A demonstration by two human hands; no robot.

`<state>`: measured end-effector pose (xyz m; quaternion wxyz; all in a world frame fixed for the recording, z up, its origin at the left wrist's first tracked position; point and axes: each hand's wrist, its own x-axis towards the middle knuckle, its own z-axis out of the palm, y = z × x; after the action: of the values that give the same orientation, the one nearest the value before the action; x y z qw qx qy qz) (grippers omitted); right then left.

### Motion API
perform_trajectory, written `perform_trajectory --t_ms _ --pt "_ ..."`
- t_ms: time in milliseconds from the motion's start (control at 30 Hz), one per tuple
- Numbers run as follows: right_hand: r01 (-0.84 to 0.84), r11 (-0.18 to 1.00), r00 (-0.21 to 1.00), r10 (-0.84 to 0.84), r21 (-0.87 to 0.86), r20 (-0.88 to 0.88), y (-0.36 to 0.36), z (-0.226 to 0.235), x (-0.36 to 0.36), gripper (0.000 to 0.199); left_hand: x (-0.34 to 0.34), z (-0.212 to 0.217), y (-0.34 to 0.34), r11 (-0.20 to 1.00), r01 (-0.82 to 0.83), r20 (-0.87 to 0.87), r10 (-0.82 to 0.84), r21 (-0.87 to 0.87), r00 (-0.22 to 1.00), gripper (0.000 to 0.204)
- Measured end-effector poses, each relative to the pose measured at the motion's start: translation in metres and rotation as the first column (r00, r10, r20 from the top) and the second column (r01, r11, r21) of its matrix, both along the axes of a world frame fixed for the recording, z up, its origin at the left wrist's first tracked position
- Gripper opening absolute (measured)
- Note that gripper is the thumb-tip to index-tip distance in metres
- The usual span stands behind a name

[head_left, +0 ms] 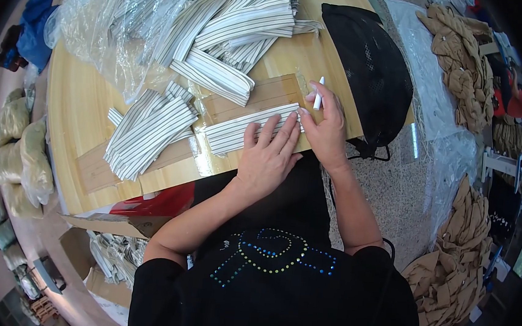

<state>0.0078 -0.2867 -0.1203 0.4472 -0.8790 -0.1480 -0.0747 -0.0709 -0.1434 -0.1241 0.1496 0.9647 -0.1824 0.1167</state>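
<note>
A white strip of fabric with dark stripes [229, 135] lies flat near the table's front edge, beside a brown cardboard piece [260, 95] taped to the tabletop. My left hand [267, 157] rests on the strip with its fingers stretched out. At the strip's right end, my right hand [326, 131] touches the cloth with thumb and fingertips. A slim white pen [319, 94] stands up between that hand's fingers. To the left is a loose stack of striped fabric pieces [150, 133]. Beyond lies a larger heap of striped pieces [247, 24].
Clear plastic sheeting [109, 22] covers the wooden table's [71, 117] far left. A black mesh bag [369, 67] hangs over the right edge. An open carton [102, 273] holds striped cloth below left. Brown fabric bundles [449, 263] lie on the right, filled sacks [34, 157] on the left.
</note>
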Motion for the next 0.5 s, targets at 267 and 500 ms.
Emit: perform_trajectory --t_ms 267,500 --pt "0.026 0.999 1.0 -0.027 0.028 0.011 0.0008 -0.0053 -0.0002 0.052 0.0003 -0.0006 -0.0004 1.0 0.002 0.002 -0.002 0.022 1.0 0.064" --pt "0.092 0.954 0.994 -0.103 0.286 0.022 -0.0034 -0.0047 -0.0053 0.025 0.0014 -0.0031 0.0008 0.996 0.087 -0.077 -0.086 0.012 0.993 0.071"
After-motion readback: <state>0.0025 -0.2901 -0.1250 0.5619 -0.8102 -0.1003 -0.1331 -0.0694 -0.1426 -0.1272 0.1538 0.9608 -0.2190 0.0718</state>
